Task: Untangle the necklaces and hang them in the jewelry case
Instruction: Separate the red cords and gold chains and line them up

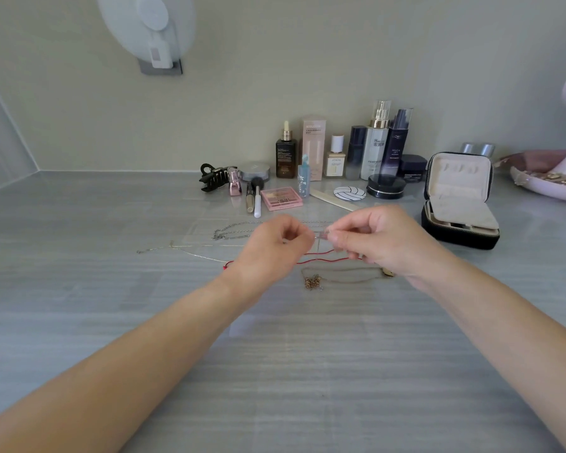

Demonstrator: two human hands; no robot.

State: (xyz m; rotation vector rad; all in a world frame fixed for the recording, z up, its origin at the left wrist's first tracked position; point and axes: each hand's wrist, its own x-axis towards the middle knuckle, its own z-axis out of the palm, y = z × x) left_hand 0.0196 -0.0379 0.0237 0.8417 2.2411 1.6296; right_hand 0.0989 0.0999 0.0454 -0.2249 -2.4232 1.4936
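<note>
Several necklaces lie on the grey counter: a silver chain (pixel 229 232), a thin pale chain (pixel 190 248), a red cord necklace (pixel 321 256) and a gold chain (pixel 314 282) bunched at its left end. My left hand (pixel 275 246) and my right hand (pixel 373 243) are raised just above them, fingertips nearly meeting. Both pinch a thin chain between them, and a strand hangs down toward the red cord. The open jewelry case (pixel 459 204), black outside and cream inside, stands to the right of my right hand with its lid upright.
Cosmetics crowd the back of the counter: bottles (pixel 378 142), a black hair claw (pixel 214 176), a pink eyeshadow palette (pixel 281 197), brushes, a black jar (pixel 386 186). A pink dish (pixel 549 184) sits at the far right. A round mirror (pixel 144 24) hangs on the wall.
</note>
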